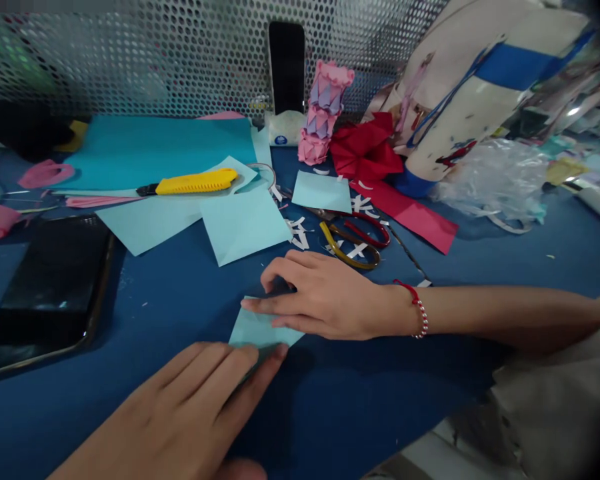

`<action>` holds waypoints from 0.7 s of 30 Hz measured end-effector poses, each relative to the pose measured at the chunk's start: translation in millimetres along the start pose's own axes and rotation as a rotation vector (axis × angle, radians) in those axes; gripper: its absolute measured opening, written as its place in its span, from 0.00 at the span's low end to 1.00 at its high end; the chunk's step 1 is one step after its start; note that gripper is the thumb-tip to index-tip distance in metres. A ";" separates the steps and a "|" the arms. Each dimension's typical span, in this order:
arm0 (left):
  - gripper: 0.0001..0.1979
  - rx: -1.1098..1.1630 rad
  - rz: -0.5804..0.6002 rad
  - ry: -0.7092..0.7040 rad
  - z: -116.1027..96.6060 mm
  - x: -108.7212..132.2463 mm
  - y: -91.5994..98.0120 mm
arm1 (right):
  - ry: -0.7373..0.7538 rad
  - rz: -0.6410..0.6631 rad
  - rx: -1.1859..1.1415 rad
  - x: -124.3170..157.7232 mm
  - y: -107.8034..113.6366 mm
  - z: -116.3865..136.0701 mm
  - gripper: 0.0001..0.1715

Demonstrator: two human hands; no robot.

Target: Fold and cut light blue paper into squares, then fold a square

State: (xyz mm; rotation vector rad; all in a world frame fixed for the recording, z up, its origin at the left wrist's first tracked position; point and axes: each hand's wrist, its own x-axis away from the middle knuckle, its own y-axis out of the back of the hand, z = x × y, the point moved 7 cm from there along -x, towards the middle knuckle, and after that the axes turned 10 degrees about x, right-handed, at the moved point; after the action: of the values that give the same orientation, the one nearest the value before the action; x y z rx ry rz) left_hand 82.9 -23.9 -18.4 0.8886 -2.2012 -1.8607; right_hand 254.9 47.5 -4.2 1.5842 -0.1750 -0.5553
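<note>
A small piece of light blue paper [247,327] lies on the blue table under both my hands. My left hand [195,393] comes from the lower left, its fingers close together and closed on the paper's lower edge. Part of that edge is hidden beneath them. From the right reaches my right hand [325,293], wearing a red and silver beaded bracelet [421,317]. Its fingers are apart, some stretched across the top of the paper, one bent above the table. Beyond it lie scissors [365,233] with red and yellow handles, among white paper scraps [299,233].
Light blue sheets [245,227] lie ahead, with a yellow cutter knife [195,182] on them. A dark phone [50,287] rests at left; another phone [287,67] stands behind, beside a pink and purple paper tower [323,113]. A white and blue bottle [475,113] stands at right.
</note>
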 end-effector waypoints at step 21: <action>0.26 -0.190 0.213 -0.225 -10.9 -90.4 -0.9 | -0.083 0.062 -0.342 -7.1 3.0 -23.8 0.24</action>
State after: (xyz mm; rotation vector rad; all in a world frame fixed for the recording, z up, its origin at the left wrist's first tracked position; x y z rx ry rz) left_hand 162.2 12.3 7.8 0.4127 -2.0910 -2.1043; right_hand 260.0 71.5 0.3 1.2211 -0.1801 -0.5701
